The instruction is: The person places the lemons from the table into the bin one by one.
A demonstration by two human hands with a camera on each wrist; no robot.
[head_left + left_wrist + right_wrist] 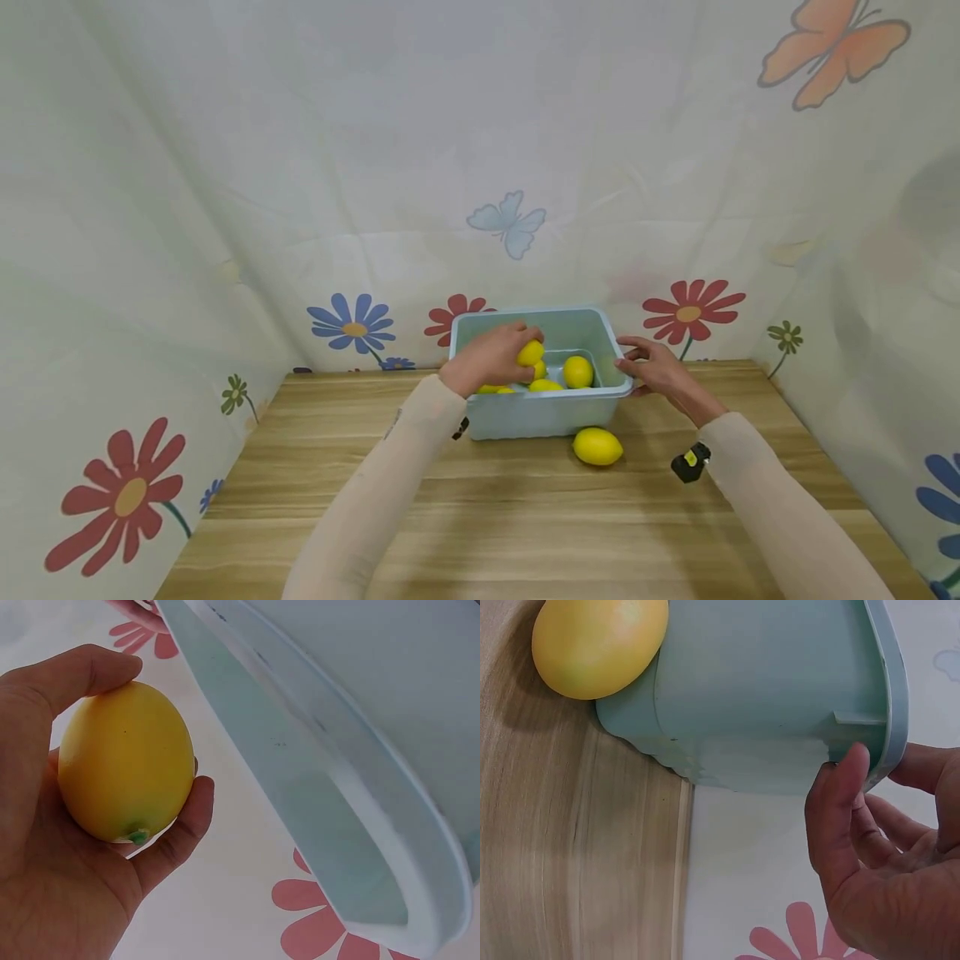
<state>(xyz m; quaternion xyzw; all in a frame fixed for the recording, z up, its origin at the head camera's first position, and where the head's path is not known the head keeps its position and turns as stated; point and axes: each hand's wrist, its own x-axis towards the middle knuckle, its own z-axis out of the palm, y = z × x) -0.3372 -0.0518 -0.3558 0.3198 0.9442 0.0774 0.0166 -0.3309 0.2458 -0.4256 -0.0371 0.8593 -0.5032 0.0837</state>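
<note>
My left hand (491,357) is above the light-blue plastic bin (540,415), gripping a yellow lemon (531,353). In the left wrist view, the thumb and fingers curl round this lemon (126,761), whose green stem end shows. Several more lemons (577,372) lie inside the bin, partly hidden by its front wall and my left hand. At the bin's right side, my right hand (660,368) holds the rim. The right wrist view shows its fingers (840,810) bent against the outer wall under the lip.
One loose lemon (597,447) lies on the wooden table (525,533), close to the bin's front right corner. Behind the bin hangs a pale curtain (375,183) printed with flowers and butterflies; it also encloses both sides of the table.
</note>
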